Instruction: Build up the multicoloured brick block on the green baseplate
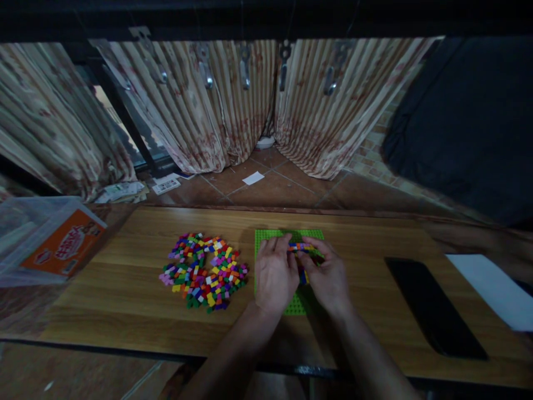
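Observation:
A green studded baseplate (pixel 262 234) lies on the wooden table, partly covered by both hands. Over it, my left hand (pixel 275 272) and my right hand (pixel 328 275) meet around a structure of small multicoloured toy bricks (pixel 300 246). Fingers of both hands are bent and closed on its sides. More blue and yellow bricks show lower down between the hands. My palms hide most of the structure, so I cannot tell how firmly it sits on the baseplate. Left of the baseplate spreads a pile of loose toy bricks (pixel 208 283) in many colours.
A black flat object (pixel 433 305) lies on the right of the table (pixel 125 289), with a white sheet (pixel 491 286) beyond it. At the far left stands a translucent container (pixel 37 216) with an orange label. Curtains (pixel 216 111) hang behind the tiled floor.

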Motion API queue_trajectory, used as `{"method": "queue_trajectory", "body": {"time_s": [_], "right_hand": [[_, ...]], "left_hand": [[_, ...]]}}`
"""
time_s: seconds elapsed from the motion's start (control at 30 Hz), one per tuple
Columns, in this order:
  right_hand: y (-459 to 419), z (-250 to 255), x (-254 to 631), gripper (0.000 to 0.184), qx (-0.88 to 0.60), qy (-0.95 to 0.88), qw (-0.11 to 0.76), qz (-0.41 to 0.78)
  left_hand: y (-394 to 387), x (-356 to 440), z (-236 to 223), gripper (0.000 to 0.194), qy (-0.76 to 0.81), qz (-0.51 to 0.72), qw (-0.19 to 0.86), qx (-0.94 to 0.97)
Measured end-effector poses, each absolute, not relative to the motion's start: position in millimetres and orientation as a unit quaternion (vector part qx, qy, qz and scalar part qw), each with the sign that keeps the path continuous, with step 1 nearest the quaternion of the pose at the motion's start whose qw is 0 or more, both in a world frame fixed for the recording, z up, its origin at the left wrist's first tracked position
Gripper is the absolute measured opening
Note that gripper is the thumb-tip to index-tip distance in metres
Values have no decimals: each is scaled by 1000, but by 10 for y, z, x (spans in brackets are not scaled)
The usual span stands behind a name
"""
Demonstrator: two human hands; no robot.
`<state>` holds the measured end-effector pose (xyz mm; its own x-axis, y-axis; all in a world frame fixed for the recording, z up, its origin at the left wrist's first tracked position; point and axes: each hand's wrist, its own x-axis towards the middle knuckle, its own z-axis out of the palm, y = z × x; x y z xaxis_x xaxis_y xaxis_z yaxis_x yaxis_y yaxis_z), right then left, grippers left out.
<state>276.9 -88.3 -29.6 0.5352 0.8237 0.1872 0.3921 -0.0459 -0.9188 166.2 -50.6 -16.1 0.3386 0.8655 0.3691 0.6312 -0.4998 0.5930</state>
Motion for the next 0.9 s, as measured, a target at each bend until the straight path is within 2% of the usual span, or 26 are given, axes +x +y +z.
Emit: {"method": "queue_trajectory", "body": {"time_s": [0.33,0.6,0.77,0.9], "right_hand": [[-872,-312,2770,41,-696,-411,538,241],[-952,-170,2859,44,-679,-258,634,265],[-972,-169,2966,39,-680,-221,652,253],[-947,-222,2955,31,-680,-228,652,247]], "left_hand": [[-507,1658,-139,39,465,350,215,785],[-85,1112,-51,31,473,425,296,713],[222,398,0,20,491,269,330,760],[212,162,25,20,516,174,322,774]]}}
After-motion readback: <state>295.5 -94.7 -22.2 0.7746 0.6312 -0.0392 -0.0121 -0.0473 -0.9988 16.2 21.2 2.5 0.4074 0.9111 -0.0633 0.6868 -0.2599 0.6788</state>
